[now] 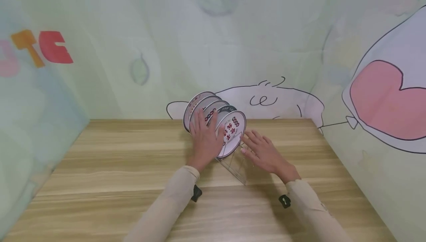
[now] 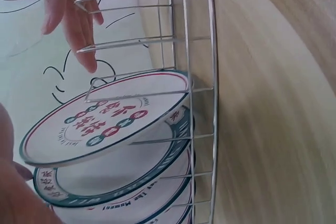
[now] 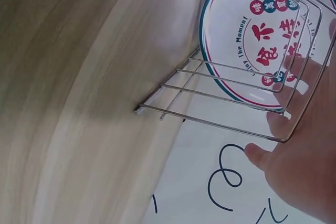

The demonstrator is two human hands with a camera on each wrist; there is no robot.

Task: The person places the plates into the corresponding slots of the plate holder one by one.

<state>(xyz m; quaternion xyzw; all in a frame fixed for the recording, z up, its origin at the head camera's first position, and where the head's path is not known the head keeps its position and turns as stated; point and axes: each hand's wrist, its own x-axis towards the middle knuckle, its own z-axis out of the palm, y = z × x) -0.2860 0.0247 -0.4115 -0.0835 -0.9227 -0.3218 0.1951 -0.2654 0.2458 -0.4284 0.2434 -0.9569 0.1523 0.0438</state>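
Several round white plates with printed rims stand on edge in a wire dish rack (image 1: pixel 234 170). The front plate (image 1: pixel 233 129) bears red characters and leans in its slot. Over the plates' left edges lies my left hand (image 1: pixel 206 142), its fingers extended and spread, the thumb beside the front plate's edge. My right hand (image 1: pixel 266 153) is at the right of the rack, with fingers straight and nothing held. In the right wrist view, that hand (image 3: pixel 304 156) is beside the rack's wire dividers (image 3: pixel 226 98). The second plate (image 2: pixel 105 177) is partly hidden behind the front one.
The rack stands on a wood-grain table (image 1: pixel 126 160) near its back edge. A printed cloth backdrop (image 1: pixel 159 50) rises behind the table and along both sides. Bare wire slots (image 2: pixel 126 19) extend from the front plate toward the right hand.
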